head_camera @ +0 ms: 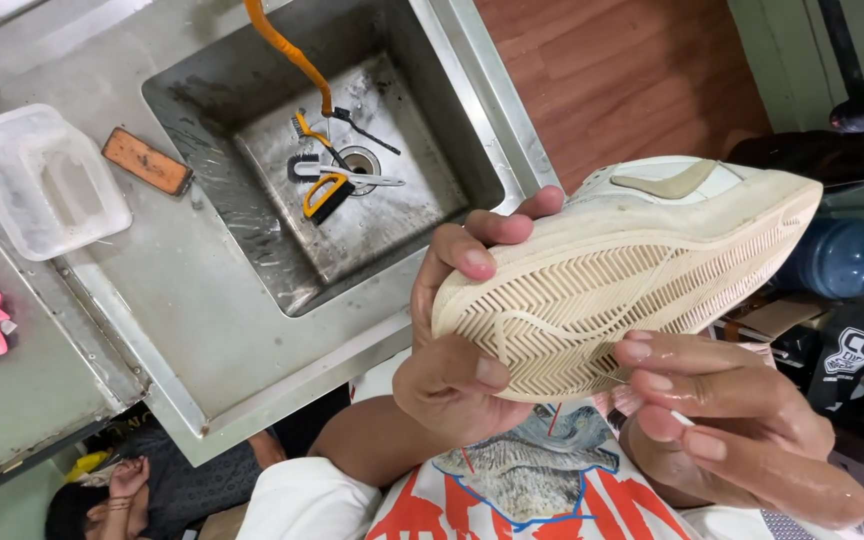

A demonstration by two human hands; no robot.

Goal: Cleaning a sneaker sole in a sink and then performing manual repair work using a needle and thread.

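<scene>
left hand [452,350] grips white shoe [632,290] at its heel end, sole up, at 3 o'clock from sink [202,95] | right hand [722,420] pinches small white stick, fingertips on tread | best: steady heel, follow grooves
</scene>
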